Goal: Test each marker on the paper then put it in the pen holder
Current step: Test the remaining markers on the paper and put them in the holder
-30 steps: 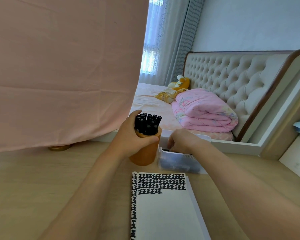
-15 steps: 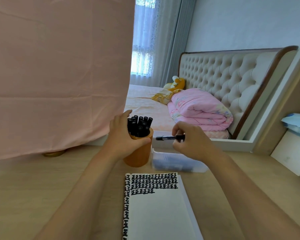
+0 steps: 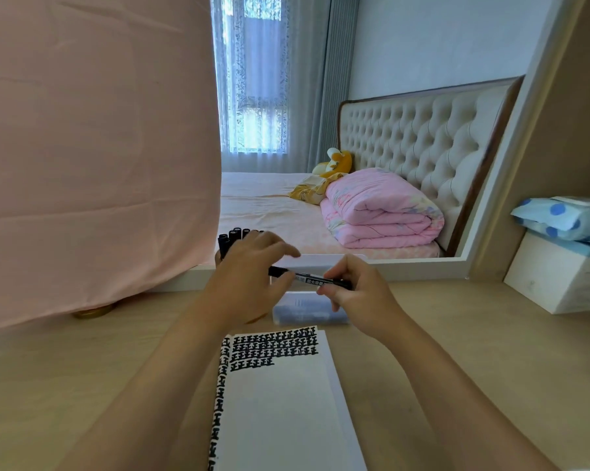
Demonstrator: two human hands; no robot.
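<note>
A black marker lies level in the air between my two hands, above the clear plastic box. My right hand pinches its right end. My left hand pinches its left end between thumb and fingers. The pen holder stands behind my left hand, mostly hidden; several black markers stick up out of it. The white paper pad lies on the desk below my hands, with rows of black marks along its top and left edge.
A pink cloth hangs over the desk's back left, with a gold base under it. White boxes with a blue dotted pack stand at the right. The wooden desk spreads to both sides.
My right hand lifted a marker out of the plastic box and brought it toward me. My left hand let go of the pen holder and took the marker's left end.
</note>
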